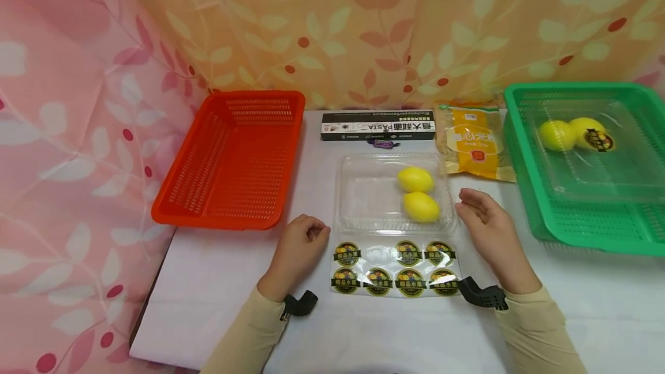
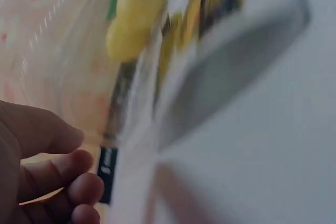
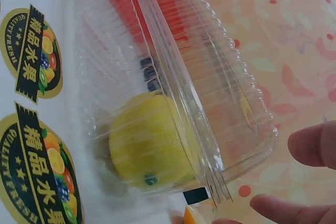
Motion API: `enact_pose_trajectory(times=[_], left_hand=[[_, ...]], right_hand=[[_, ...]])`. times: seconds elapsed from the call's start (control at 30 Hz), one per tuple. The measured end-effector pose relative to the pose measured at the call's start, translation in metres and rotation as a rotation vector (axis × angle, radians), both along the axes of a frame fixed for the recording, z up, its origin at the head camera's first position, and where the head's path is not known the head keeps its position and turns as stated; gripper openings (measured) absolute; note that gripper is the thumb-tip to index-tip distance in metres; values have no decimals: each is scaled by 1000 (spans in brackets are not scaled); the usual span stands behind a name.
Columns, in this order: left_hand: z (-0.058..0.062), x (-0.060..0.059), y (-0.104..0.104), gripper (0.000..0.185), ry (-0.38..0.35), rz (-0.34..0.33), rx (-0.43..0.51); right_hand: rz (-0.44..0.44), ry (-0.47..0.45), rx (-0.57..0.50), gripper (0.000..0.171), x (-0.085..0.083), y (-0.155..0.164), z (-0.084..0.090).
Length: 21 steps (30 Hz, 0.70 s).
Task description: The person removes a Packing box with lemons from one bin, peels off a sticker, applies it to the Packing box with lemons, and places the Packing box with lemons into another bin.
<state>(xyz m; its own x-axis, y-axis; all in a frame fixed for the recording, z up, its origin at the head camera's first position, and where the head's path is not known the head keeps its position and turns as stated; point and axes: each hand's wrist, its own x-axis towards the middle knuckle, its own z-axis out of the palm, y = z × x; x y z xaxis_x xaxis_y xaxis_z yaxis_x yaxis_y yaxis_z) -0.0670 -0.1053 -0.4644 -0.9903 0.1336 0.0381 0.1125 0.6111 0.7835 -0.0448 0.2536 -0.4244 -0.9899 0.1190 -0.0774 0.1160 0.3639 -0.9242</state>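
Observation:
A clear plastic box [image 1: 371, 201] stands mid-table with two yellow lemons [image 1: 421, 207] inside, at its right end. Its transparent lid [image 3: 231, 103] shows over the lemons in the right wrist view. Off the box's lower left corner is my left hand [image 1: 302, 250], fingers loosely curled around nothing. My right hand [image 1: 490, 235] is beside the box's right side, fingers relaxed and a small gap from the wall. In front of the box lies a sheet of round fruit stickers [image 1: 378, 281], with one bare spot in its upper row.
A red basket [image 1: 223, 221] stands at the left. The green basket [image 1: 540, 212] at the right bears another clear box [image 1: 628, 175] with two lemons and a sticker. Behind the middle box lie a pasta box [image 1: 378, 127], a purple-wrapped candy [image 1: 383, 144] and a yellow grain bag [image 1: 474, 142].

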Motion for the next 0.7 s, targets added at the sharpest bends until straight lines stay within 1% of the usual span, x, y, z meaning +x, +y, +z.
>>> enact_pose_trajectory(times=[0.07,0.13,0.2,0.23,0.3,0.37,0.43,0.53,0.6,0.63,0.7], left_hand=[[8,16,8,13,76,-35,-108],[14,29,20,18,128,-76,-183],[16,37,34,21,165,-105,-251],[15,40,41,24,181,-110,-284],[13,43,52,28,196,-93,-337],[9,44,59,34,200,-65,-390],[5,44,63,38,195,-47,-422],[-2,44,66,36,188,-43,-452],[-5,44,67,33,187,-43,-459],[-6,44,67,32,189,-43,-460],[-8,44,67,31,188,-42,-459]], right_hand=[[25,-7,-3,54,0,-2,1],[39,-15,-9,54,0,-3,1],[35,-20,-11,53,1,-4,0],[28,-22,-1,54,2,-5,0],[14,-23,27,55,4,-6,-1],[-15,-23,77,54,7,-9,-1],[-77,-17,148,47,12,-11,-2],[-149,-14,205,37,22,-13,-3],[-138,-19,194,37,29,-13,-6],[-106,-25,182,38,32,-13,-9],[-9,-54,154,41,38,-12,-13]])
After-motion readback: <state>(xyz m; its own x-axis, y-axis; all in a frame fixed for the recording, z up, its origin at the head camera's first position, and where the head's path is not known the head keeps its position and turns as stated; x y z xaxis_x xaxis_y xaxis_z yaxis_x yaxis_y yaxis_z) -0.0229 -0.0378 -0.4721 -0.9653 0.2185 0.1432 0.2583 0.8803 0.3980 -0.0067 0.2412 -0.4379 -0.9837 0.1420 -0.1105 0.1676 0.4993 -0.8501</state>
